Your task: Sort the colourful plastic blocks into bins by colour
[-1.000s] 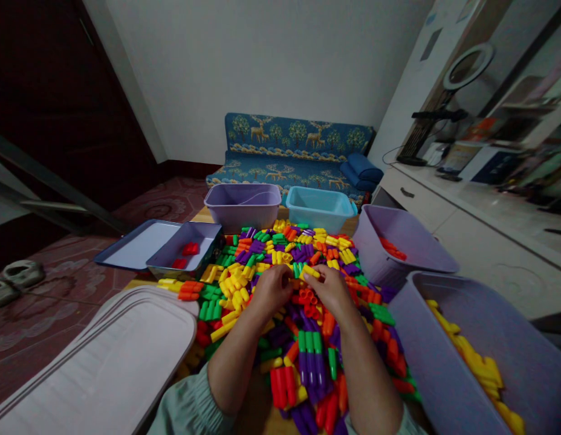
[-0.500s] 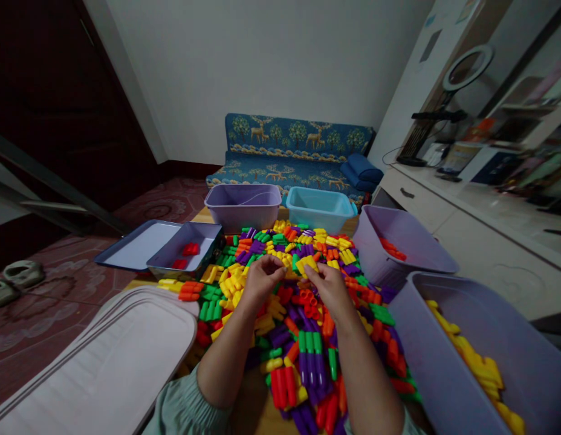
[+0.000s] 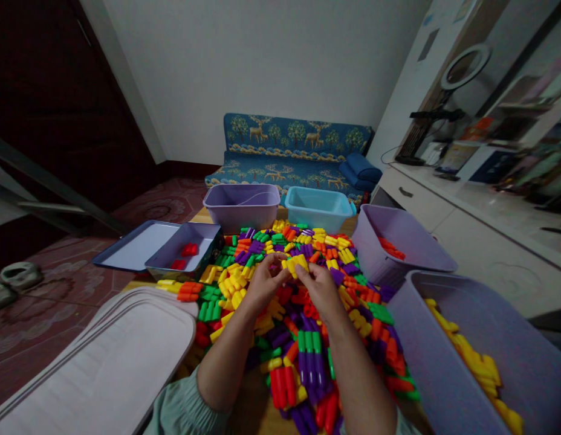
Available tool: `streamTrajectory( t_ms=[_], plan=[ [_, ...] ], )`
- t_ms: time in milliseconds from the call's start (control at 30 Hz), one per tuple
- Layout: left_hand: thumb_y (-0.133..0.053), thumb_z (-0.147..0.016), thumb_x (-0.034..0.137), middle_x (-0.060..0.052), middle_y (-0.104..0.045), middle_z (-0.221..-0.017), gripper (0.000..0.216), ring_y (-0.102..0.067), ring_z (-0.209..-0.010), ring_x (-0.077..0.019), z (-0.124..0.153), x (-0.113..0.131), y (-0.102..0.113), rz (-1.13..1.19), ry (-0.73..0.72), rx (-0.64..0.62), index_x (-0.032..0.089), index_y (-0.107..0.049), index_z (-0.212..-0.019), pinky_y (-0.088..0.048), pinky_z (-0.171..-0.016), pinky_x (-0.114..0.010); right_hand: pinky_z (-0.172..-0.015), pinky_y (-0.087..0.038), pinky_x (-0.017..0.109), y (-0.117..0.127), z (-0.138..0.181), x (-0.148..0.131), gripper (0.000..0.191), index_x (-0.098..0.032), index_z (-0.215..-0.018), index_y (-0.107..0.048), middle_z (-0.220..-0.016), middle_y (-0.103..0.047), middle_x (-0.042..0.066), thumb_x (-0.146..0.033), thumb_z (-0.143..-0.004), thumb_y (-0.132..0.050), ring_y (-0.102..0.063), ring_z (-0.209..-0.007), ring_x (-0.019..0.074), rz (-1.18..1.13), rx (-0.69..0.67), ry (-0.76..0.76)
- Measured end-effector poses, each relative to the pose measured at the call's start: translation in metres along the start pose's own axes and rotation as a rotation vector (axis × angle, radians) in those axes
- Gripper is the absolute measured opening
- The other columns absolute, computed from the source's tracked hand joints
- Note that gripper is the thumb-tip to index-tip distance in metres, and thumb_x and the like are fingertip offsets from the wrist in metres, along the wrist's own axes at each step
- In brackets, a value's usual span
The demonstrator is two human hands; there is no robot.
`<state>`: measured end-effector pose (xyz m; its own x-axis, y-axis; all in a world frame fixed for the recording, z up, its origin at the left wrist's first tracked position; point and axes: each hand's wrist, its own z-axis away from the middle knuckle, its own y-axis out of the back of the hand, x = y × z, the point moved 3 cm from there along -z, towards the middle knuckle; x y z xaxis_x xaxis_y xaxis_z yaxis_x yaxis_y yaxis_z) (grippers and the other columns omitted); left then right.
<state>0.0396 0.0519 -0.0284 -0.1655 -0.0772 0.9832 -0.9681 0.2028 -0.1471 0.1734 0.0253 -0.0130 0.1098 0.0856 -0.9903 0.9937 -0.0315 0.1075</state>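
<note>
Broadly, a blue patterned sofa stands beyond the heap of plastic pieces, a near bin and a farther bin flank the heap's right, white lids lie at its left, an open tin sits at its far-left corner, and a lilac tub and a turquoise tub block its sofa side. Over the heap's middle, the right hand pinches a yellow block, while the left hand curls thumb and index at its other end, how firmly I cannot tell. The block's long axis runs roughly crosswise above the heap, one end toward each hand.
</note>
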Motion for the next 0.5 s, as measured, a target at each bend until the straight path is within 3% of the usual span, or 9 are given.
streamTrajectory(
  t_ms=[100, 200, 267, 367, 433, 500],
  plan=[
    [-0.076, -0.065, 0.037, 0.002, -0.058, -0.086, 0.042, -0.054, -0.051, -0.0061, 0.0, 0.004, -0.001, 0.047, -0.004, 0.036, 0.018, -0.053, -0.094, -0.045, -0.048, -0.02, -0.065, -0.05, 0.03, -0.003, 0.0, 0.001, 0.05, -0.013, -0.091, -0.07, -0.079, -0.071, 0.006, -0.06, -0.081, -0.057, -0.065, -0.073, 0.0218, -0.036, 0.014, 0.0],
    [-0.077, -0.062, 0.039, 0.002, -0.06, -0.08, 0.044, -0.055, -0.05, -0.0073, -0.002, 0.004, 0.001, 0.054, 0.021, 0.072, 0.017, -0.054, -0.092, -0.046, -0.048, -0.021, -0.067, -0.052, 0.032, -0.002, 0.0, 0.002, 0.049, -0.014, -0.095, -0.069, -0.082, -0.071, 0.007, -0.059, -0.084, -0.053, -0.066, -0.076, 0.0231, -0.024, -0.003, -0.001],
    [-0.079, -0.059, 0.04, 0.001, -0.062, -0.076, 0.045, -0.055, -0.051, -0.0078, -0.004, 0.002, 0.005, 0.055, 0.042, 0.143, 0.015, -0.057, -0.09, -0.047, -0.049, -0.021, -0.075, -0.052, 0.034, 0.004, -0.001, 0.002, 0.043, -0.014, -0.096, -0.07, -0.093, -0.071, 0.01, -0.052, -0.086, -0.052, -0.067, -0.087, 0.0249, 0.109, 0.041, 0.04],
    [-0.082, -0.053, 0.042, -0.001, -0.063, -0.076, 0.049, -0.057, -0.057, -0.0101, -0.007, -0.001, 0.015, 0.085, 0.075, 0.259, 0.014, -0.06, -0.086, -0.05, -0.051, -0.023, -0.089, -0.048, 0.04, 0.021, -0.002, 0.002, 0.032, -0.014, -0.096, -0.072, -0.115, -0.066, 0.016, -0.038, -0.083, -0.055, -0.062, -0.102, 0.0283, 0.526, 0.237, 0.123],
    [-0.083, -0.05, 0.042, -0.001, -0.064, -0.074, 0.051, -0.059, -0.06, -0.0116, -0.008, -0.002, 0.02, 0.118, 0.095, 0.28, 0.014, -0.061, -0.087, -0.051, -0.053, -0.024, -0.09, -0.047, 0.042, 0.03, -0.003, 0.003, 0.03, -0.014, -0.097, -0.072, -0.111, -0.067, 0.017, -0.032, -0.081, -0.055, -0.063, -0.099, 0.0286, 0.677, 0.312, 0.116],
    [-0.083, -0.049, 0.042, 0.0, -0.065, -0.071, 0.053, -0.06, -0.059, -0.012, -0.008, -0.002, 0.021, 0.139, 0.108, 0.265, 0.014, -0.062, -0.089, -0.052, -0.055, -0.024, -0.082, -0.05, 0.04, 0.034, -0.004, 0.004, 0.033, -0.014, -0.101, -0.07, -0.097, -0.07, 0.014, -0.034, -0.081, -0.054, -0.065, -0.086, 0.0258, 0.582, 0.321, 0.08]
  ],
)
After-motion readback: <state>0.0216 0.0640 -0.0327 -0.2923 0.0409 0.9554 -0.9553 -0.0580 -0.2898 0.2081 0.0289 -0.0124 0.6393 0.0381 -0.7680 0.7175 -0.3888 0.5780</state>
